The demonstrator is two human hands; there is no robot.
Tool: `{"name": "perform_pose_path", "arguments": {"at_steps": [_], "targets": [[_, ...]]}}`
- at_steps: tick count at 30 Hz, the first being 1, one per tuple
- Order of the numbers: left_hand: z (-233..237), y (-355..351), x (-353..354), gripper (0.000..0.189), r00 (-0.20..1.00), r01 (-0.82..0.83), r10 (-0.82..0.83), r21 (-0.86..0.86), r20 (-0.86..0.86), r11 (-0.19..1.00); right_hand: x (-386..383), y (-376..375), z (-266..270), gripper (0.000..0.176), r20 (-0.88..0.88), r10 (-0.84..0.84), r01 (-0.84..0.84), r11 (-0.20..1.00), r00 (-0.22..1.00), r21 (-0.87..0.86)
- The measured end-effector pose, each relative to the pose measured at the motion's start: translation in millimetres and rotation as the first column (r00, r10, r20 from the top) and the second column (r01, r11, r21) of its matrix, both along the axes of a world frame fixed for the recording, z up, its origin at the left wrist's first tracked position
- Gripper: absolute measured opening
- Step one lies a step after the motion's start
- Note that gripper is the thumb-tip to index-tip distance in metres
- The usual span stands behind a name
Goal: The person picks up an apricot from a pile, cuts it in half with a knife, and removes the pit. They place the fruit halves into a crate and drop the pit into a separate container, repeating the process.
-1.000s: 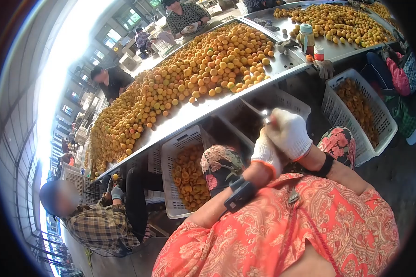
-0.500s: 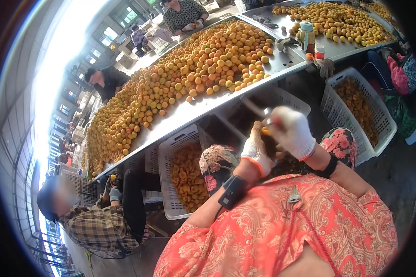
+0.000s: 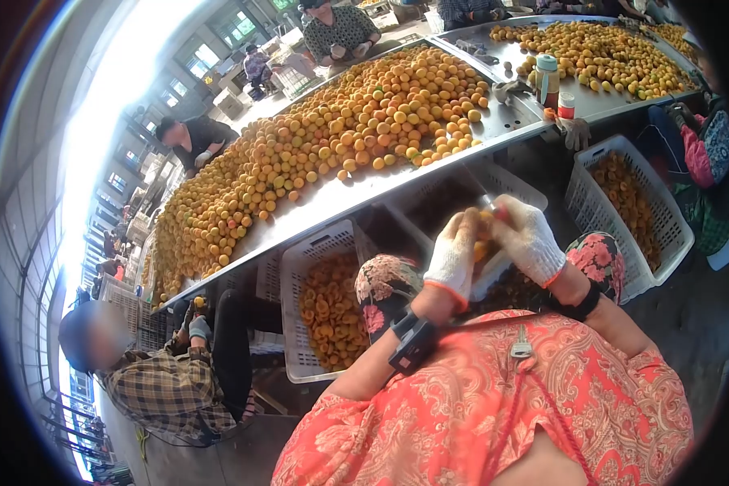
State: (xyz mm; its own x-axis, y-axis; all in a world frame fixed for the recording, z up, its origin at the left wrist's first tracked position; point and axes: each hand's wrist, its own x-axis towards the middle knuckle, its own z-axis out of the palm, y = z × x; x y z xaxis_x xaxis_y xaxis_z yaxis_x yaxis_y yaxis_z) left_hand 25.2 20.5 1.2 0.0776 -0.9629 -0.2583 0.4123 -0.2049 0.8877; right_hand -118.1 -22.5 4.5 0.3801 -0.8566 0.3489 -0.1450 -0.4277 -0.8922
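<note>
White-gloved, our right fingers [image 3: 512, 228] clench a red-handled knife [image 3: 502, 212] while our left fingers [image 3: 462, 225] appear to pinch an orange fruit [image 3: 481, 246], best held steady, fingertips clear of the blade [image 3: 486, 202].

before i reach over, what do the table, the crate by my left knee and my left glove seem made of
Table: bare metal, smooth and shiny, judging by its bright glare; metal type unclear.
Crate: probably white plastic, smooth and rigid, with slotted walls.
Left glove: matt off-white fabric, probably knitted, given its snug fit and orange cuff edge.
</note>
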Motion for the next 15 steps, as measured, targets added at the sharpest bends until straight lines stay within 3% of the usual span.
{"name": "perform_pose_path", "arguments": {"at_steps": [2,3,5,8,10,13,15], "targets": [[1.7,1.8,2.5,0.031,0.998,0.016,-0.013,-0.039,0.068,0.999,2.4,1.7,-1.4,0.011,0.083,-0.012,0.017,0.998,0.996,-0.063],[3.0,3.1,2.7,0.03,0.999,0.045,-0.045,-0.041,-0.002,0.998,4.2,2.6,-0.6,0.011,0.084,-0.009,0.014,0.998,0.996,-0.065],[6.7,4.8,-0.6,0.029,0.994,0.074,-0.077,-0.044,-0.071,0.996,7.6,5.3,1.7,0.013,0.254,0.033,-0.037,0.999,0.967,0.008],[18.4,5.0,-10.7,0.029,0.99,0.002,0.0,0.015,-0.14,1.0,3.7,11.7,9.6,0.013,0.147,0.026,-0.011,0.995,0.989,-0.099],[24.1,7.8,-11.6,0.029,0.956,0.087,-0.031,0.183,-0.29,0.979,0.2,13.3,10.9,0.013,0.101,0.032,-0.021,0.993,0.994,-0.113],[12.0,5.0,-0.1,0.028,0.884,0.241,-0.135,0.188,-0.448,0.952,-1.8,9.3,7.0,0.012,0.067,0.062,-0.054,0.992,0.996,-0.112],[7.3,3.8,1.1,0.024,0.91,0.22,-0.147,0.149,-0.388,0.964,-2.4,8.1,4.5,0.011,0.084,0.088,-0.08,0.993,0.993,-0.091]]}}
